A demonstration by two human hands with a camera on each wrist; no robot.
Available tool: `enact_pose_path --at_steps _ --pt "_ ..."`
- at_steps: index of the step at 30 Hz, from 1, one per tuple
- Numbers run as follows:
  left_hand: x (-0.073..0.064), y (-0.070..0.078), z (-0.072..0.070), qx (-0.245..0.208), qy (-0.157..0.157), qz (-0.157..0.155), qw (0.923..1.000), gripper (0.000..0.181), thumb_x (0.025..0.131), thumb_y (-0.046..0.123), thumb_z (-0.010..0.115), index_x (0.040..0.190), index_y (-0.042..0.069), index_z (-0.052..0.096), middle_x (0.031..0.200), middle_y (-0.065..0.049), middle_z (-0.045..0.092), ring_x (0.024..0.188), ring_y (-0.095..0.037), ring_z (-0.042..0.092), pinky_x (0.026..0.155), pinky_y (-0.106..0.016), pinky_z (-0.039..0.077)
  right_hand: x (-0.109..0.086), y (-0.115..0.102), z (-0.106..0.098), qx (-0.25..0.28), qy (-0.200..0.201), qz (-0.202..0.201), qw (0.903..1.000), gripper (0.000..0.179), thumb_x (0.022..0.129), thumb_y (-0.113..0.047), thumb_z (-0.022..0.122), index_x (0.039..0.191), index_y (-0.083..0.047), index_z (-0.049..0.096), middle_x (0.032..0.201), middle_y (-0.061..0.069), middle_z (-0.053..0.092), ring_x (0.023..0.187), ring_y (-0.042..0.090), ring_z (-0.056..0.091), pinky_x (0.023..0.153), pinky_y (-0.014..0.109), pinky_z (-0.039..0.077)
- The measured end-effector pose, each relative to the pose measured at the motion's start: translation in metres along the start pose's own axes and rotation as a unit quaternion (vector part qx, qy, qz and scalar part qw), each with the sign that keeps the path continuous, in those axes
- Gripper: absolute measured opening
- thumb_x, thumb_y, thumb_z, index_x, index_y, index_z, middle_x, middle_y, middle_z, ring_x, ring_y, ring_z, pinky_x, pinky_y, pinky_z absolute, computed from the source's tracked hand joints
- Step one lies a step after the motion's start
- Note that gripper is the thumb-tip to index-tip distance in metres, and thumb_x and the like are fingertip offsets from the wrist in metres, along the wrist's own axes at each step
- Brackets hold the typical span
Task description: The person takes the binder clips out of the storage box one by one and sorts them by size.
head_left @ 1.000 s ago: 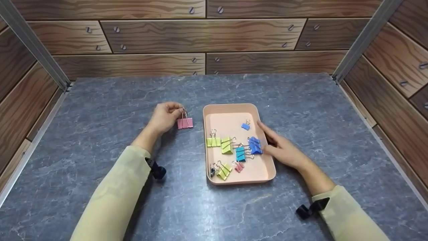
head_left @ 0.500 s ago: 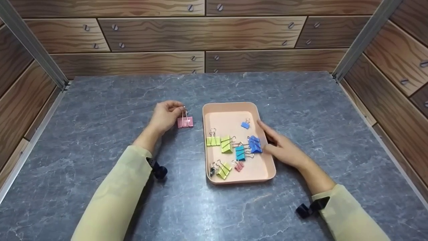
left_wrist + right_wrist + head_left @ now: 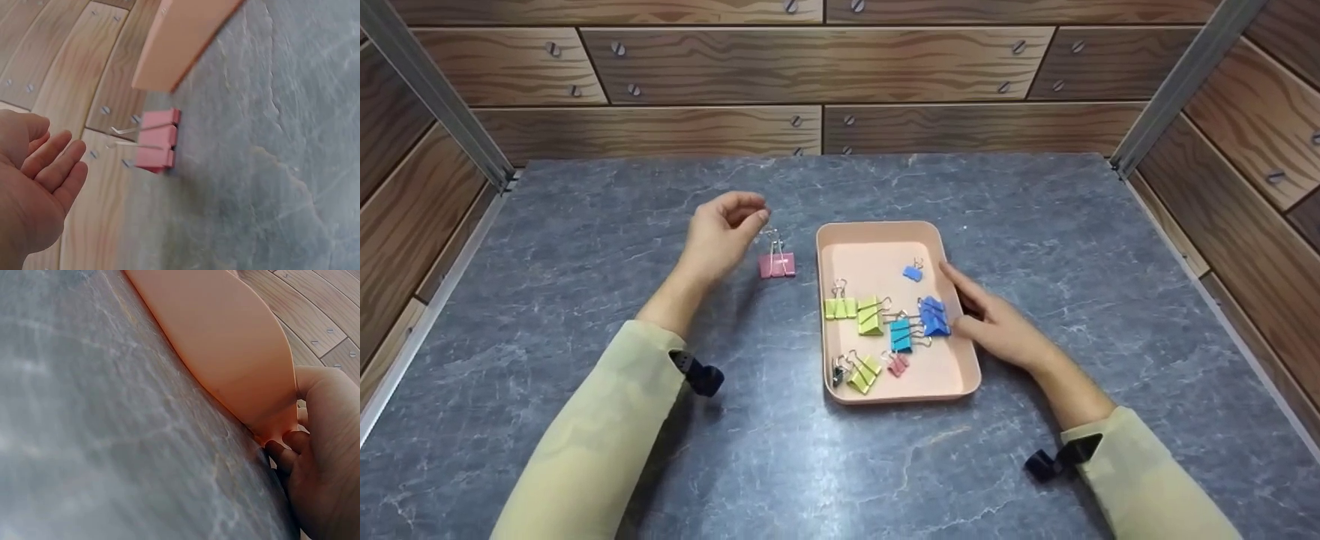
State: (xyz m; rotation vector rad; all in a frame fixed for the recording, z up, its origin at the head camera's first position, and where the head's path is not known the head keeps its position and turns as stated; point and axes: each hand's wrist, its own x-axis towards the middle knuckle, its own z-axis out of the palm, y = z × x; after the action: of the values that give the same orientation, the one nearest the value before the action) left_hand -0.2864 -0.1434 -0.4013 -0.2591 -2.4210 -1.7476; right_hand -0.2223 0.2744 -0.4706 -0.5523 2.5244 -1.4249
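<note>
Left of tray [image 3: 866, 264], pink binder clip [image 3: 777, 265] stands on tabletop [image 3: 780, 465] — just beside it we hover left grip [image 3: 718, 236], loosely spread; at right side, right grip [image 3: 999, 328] pinches tray's wall.

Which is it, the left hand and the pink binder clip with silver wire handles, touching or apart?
Apart. The left wrist view shows wood-patterned wall between the left hand and the wire handles of the pink binder clip.

No text, label, brand, number or sign can be read.
</note>
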Motion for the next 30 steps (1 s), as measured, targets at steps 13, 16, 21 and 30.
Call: enact_pose_path --at_steps 13,16,21,30 --pt "-0.008 0.036 0.021 0.000 -0.144 0.043 0.9887 0.025 0.104 0.011 0.070 0.127 0.002 0.071 0.120 -0.010 0.076 0.109 -0.024 0.072 0.093 -0.032 0.058 0.001 0.001 0.001 -0.003 0.001 -0.008 1.0000 0.085 0.097 -0.005 0.064 0.170 -0.024 0.025 0.173 0.014 0.026 0.156 0.035 0.030 0.126 0.052 0.023" --pt "-0.007 0.041 0.029 0.007 -0.181 0.053 0.9819 0.024 0.104 0.010 0.069 0.126 0.003 0.073 0.119 -0.009 0.076 0.102 -0.022 0.072 0.082 -0.028 0.060 0.002 0.000 0.000 -0.002 0.002 -0.011 0.9999 0.086 0.096 -0.005 0.064 0.170 -0.025 0.026 0.173 0.013 0.026 0.156 0.034 0.030 0.126 0.050 0.023" --pt "-0.005 0.043 0.043 0.013 -0.237 0.061 0.9695 0.023 0.104 0.011 0.069 0.126 0.005 0.074 0.120 -0.009 0.076 0.104 -0.024 0.072 0.082 -0.027 0.059 0.002 0.000 0.000 0.000 -0.001 -0.014 0.9999 0.087 0.095 -0.004 0.064 0.170 -0.025 0.026 0.173 0.013 0.025 0.157 0.033 0.029 0.126 0.050 0.022" --pt "-0.003 0.037 0.067 0.021 -0.314 0.063 0.9472 0.025 0.103 0.007 0.069 0.127 -0.002 0.072 0.125 -0.017 0.074 0.111 -0.022 0.072 0.098 -0.031 0.056 0.003 0.000 0.001 -0.002 -0.001 -0.008 1.0000 0.087 0.094 -0.004 0.064 0.170 -0.024 0.025 0.173 0.012 0.024 0.157 0.032 0.028 0.126 0.048 0.023"
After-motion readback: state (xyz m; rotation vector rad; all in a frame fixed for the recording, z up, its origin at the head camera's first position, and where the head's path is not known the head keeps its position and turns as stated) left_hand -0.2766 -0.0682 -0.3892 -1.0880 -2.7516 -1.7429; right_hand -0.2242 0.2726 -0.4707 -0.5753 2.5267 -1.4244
